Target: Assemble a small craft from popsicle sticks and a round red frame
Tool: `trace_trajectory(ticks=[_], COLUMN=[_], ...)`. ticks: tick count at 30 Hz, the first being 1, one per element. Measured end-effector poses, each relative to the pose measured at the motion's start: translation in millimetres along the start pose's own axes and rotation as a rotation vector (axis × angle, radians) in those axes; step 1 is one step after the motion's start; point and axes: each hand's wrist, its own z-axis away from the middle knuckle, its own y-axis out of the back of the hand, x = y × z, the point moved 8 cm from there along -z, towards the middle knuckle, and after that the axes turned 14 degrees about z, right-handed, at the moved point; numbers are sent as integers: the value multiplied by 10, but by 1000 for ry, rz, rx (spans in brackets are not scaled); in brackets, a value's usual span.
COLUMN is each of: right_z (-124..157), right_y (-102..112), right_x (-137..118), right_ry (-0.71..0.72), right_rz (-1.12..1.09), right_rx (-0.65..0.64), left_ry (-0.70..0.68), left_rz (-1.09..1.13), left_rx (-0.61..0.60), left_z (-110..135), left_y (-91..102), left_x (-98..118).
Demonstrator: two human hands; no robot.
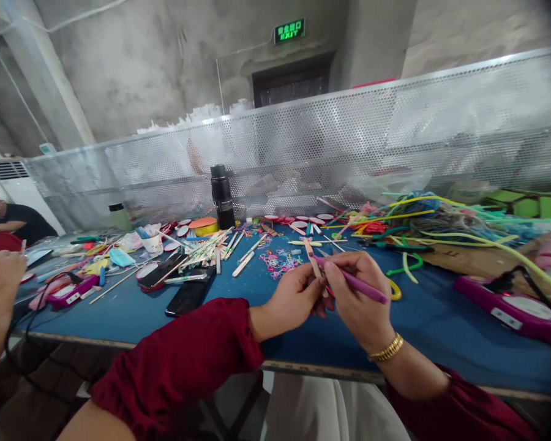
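Observation:
My left hand (pixel 298 294) is closed, with thumb and fingers pinching a flat wooden craft stick (pixel 313 260) that points up and away from me. In my right hand (pixel 360 300) is a purple pen (pixel 356 285), gripped as for writing, its front end close against the stick. Whether the tip touches the stick is hard to make out. Both hands meet above the table's front part. Just beyond them lie many small coloured rubber bands (pixel 280 263) and a pale yellow pen (pixel 304 243).
Wooden sticks (pixel 211 248) are piled left of centre, near a black phone (pixel 190 294) and a black bottle (pixel 223 199). Coloured strips (pixel 422 214) and a purple power strip (pixel 509 309) lie right. Another person's hand (pixel 0 294) is at far left. A perforated metal screen (pixel 275 159) stands behind.

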Motion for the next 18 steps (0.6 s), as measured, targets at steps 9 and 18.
trace_trajectory(ticks=[9,18], right_z=[-7,-21], right_y=[-75,-60], right_x=[72,90], right_ry=[-75,-80], right_rz=[-55,-31], right_rx=[-33,-11], left_ry=[5,63], left_rz=[23,26], left_rx=[-12,-23], left_z=[-15,-29], left_y=[31,40], left_x=[-2,-51])
